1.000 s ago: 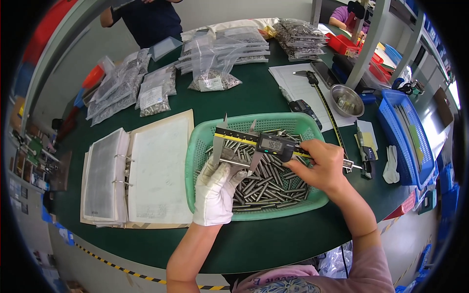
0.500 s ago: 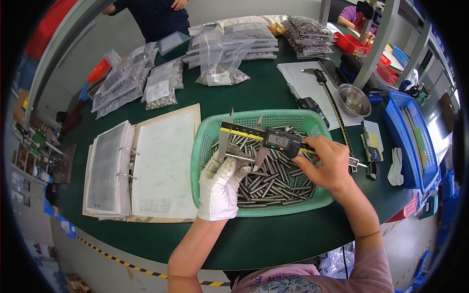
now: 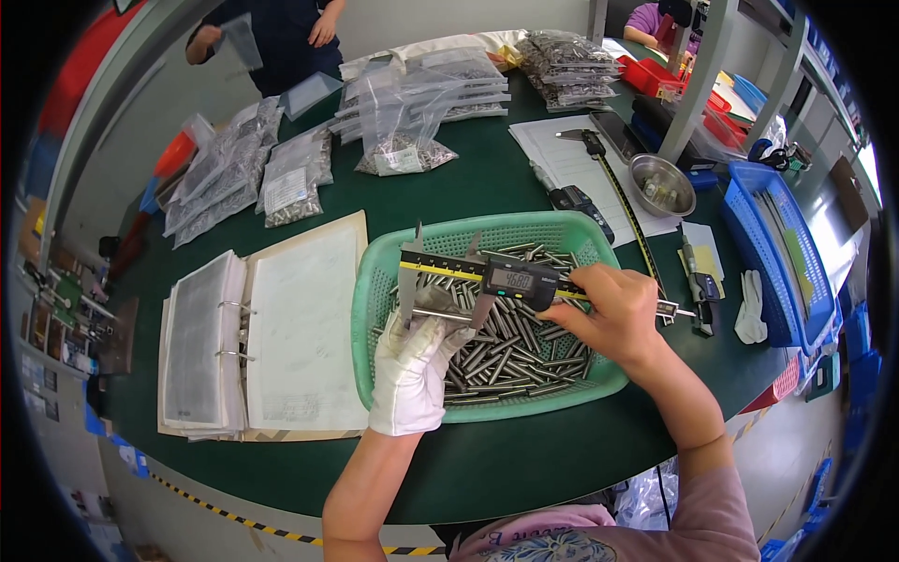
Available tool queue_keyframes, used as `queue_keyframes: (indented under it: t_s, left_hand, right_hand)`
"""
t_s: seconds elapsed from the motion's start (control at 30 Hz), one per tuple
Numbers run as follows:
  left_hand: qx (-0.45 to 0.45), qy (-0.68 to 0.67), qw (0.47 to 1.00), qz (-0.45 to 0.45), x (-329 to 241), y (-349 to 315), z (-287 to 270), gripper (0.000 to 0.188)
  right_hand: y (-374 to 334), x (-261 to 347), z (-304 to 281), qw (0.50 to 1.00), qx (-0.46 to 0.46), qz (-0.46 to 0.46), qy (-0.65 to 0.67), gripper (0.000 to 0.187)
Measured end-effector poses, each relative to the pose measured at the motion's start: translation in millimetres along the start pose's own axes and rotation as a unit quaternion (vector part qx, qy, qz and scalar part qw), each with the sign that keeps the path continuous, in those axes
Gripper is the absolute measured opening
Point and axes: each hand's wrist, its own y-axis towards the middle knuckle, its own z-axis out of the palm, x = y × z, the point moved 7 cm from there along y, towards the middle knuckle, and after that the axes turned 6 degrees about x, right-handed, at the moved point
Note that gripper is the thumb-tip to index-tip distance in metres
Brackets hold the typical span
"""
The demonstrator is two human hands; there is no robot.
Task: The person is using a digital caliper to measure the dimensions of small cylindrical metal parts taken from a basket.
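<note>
My left hand (image 3: 409, 370), in a white glove, pinches a short metal pin (image 3: 444, 316) over the left part of a green plastic basket (image 3: 613, 382). The pin lies lengthwise between the jaws of a digital caliper (image 3: 517, 279), its right end at or very near the sliding jaw. Bare fingers of my right hand (image 3: 618, 314) close round the caliper's right end, the thumb beneath its display housing. Below, many similar loose metal pins (image 3: 513, 361) fill the basket. The gloved fingertips are partly hidden behind the caliper jaws and pin.
An open ring binder (image 3: 304, 337) lies left of the basket. Bags of small metal parts (image 3: 403, 157) line the back. Another caliper (image 3: 613, 173), micrometers (image 3: 576, 201), a metal bowl (image 3: 661, 187), a white glove (image 3: 751, 309) and a blue basket (image 3: 782, 272) sit rightward. A person (image 3: 281, 42) stands behind.
The sliding jaw has come slightly closer to the pin's end, and the display reading differs. The whole view has shifted a little. The person behind now holds up a clear bag.
</note>
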Motion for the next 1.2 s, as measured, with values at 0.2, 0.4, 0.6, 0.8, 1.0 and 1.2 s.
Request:
queue_keyframes:
  t_s: [0.2,0.4,0.6,0.8,1.0,1.2]
  left_hand:
    - [-0.01,0.0,1.0,0.012,1,-1,-2,0.022]
    - [-0.01,-0.009,1.0,0.015,-1,-1,-1,0.022]
    - [-0.014,-0.005,1.0,0.008,1,1,-1,0.021]
    - [-0.031,0.0,1.0,0.004,-1,-1,-5,0.02]
    - [-0.033,-0.017,0.999,-0.019,5,1,0,0.021]
    - [-0.027,-0.021,0.999,-0.037,8,1,-5,0.02]
  right_hand:
    - [-1,-1,3,1.0,0.01,0.003,0.001,0.04]
    - [0,0,4,1.0,0.015,0.011,0.004,0.04]
    - [0,-3,4,0.999,0.034,0.019,0.006,0.039]
    - [3,0,8,0.999,0.041,0.019,0.024,0.037]
    - [0,-5,4,0.998,0.028,0.034,0.047,0.037]
    - [-2,-8,9,0.996,0.034,0.058,0.066,0.037]
